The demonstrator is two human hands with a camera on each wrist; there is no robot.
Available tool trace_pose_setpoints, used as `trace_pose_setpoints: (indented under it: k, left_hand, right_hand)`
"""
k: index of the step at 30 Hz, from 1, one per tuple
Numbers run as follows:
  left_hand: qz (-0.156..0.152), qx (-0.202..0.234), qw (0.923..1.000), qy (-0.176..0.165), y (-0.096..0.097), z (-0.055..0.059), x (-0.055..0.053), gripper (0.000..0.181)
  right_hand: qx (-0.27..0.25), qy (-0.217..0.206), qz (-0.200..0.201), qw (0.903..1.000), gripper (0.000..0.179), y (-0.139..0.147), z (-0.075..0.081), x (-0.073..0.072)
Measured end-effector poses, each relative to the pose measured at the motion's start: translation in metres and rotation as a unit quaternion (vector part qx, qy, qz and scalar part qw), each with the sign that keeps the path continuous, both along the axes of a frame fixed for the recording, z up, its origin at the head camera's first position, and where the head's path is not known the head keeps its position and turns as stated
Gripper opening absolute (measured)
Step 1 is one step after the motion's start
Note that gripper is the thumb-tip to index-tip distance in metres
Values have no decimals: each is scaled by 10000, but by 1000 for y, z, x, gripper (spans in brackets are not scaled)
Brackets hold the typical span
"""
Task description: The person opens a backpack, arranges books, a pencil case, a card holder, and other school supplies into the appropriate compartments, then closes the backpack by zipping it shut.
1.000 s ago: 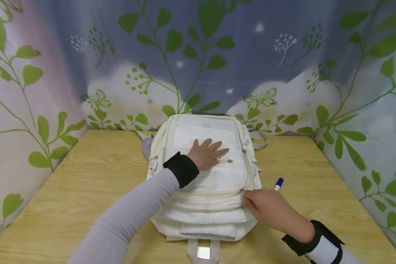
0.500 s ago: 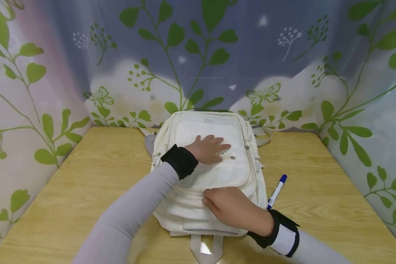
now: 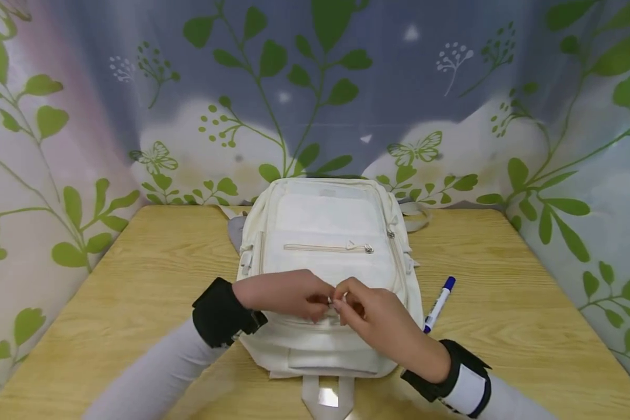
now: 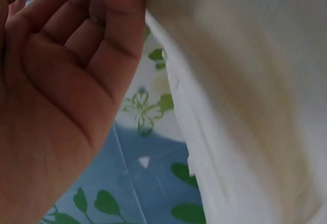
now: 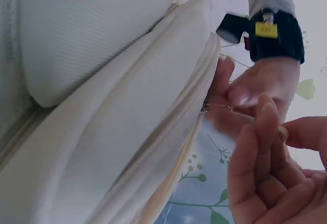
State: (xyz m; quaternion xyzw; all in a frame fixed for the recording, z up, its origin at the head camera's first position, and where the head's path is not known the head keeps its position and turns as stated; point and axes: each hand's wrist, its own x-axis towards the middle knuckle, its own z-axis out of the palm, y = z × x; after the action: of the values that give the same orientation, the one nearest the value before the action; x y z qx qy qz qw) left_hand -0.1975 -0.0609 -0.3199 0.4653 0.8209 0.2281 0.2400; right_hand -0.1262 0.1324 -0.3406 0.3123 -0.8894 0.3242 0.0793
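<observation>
A white backpack [image 3: 325,213] lies on the table, its handle toward me. My right hand [image 3: 375,312] pinches the end of a zipper pull [image 5: 220,106] between thumb and forefinger at the lower pocket's zipper. My left hand [image 3: 289,291] reaches in from the other side, its bent fingers right at the same pull. I cannot tell whether the left fingers grip it. In the left wrist view the left hand [image 4: 61,75] shows its palm and curled fingers beside the white fabric, fingertips out of frame. Both hands hide part of the lower zipper in the head view.
A blue-capped marker [image 3: 439,304] lies on the wooden table [image 3: 504,326], right of the backpack. Another zipper [image 3: 325,248] crosses the front panel. The carry handle [image 3: 328,396] extends toward the near edge. Patterned curtains [image 3: 315,93] enclose the back and sides.
My right hand has moved left along the lower zipper from the bag's right side to its middle. The left hand has left the front panel and come down to the right fingertips.
</observation>
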Motion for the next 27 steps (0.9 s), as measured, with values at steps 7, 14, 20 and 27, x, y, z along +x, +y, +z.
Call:
trace_pose_setpoints:
  k: [7, 14, 20, 27]
  left_hand:
    - [153, 581, 9955, 735, -7, -13, 26, 10]
    - [699, 753, 9913, 825, -18, -10, 41, 12]
    - [1113, 760, 9873, 844, -20, -8, 51, 13]
    - [1762, 853, 9795, 481, -32, -11, 49, 11]
  right_hand:
    - [352, 180, 253, 9989, 14, 3, -3, -5]
    - [1622, 1615, 201, 9732, 48, 21, -20, -22]
    - [2152, 1661, 275, 9620, 55, 15, -37, -27]
    - [2204, 3016, -90, 9276, 27, 4, -46, -28]
